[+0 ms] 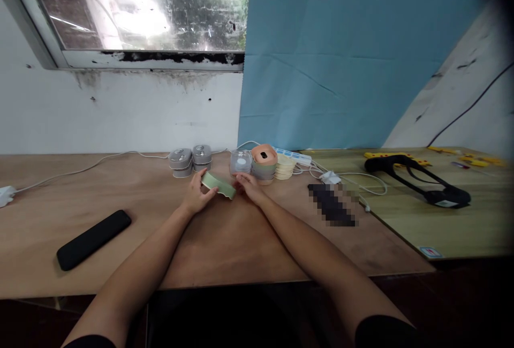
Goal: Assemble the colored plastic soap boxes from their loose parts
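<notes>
My left hand (196, 191) grips a flat pale green lid (218, 184), tilted, just above the wooden table (160, 230). My right hand (249, 186) rests at the lid's right end, fingers curled toward it; whether it grips the lid I cannot tell. Just behind the hands stand a clear container (240, 162), a stack of containers topped by an orange lid (264, 163), and a pile of cream lids (285, 167). Two stacks of grey containers (190, 160) sit to the left of those.
A black phone-like slab (93, 239) lies at the left front. A white power strip (295, 156) and cables run along the back. A pixelated dark object (333, 204) lies right of my right arm. A black curved device (421, 179) sits on the lighter table at right.
</notes>
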